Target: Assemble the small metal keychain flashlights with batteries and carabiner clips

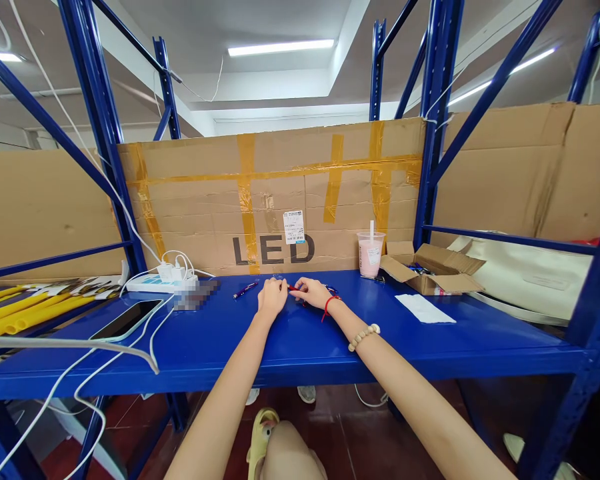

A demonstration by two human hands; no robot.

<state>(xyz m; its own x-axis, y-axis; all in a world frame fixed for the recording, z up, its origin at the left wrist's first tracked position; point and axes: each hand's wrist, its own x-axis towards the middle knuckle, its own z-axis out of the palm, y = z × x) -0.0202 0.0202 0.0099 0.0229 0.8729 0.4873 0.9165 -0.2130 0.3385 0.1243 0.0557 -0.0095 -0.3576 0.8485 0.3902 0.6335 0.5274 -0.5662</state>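
My left hand rests on the blue shelf top, its fingers closed. My right hand, with a red string and a beaded bracelet at the wrist, pinches a thin red piece. The piece runs between the fingertips of both hands; most of it is hidden, and its kind does not show. A dark pen-like item with coloured markings lies to the left of my left hand. Just behind my right hand, another small dark item is partly covered by it.
A white power strip with plugs and cables and a phone lie on the left. On the right are a pink drink cup, an open cardboard box and white paper. Taped cardboard closes the back; blue posts frame the sides.
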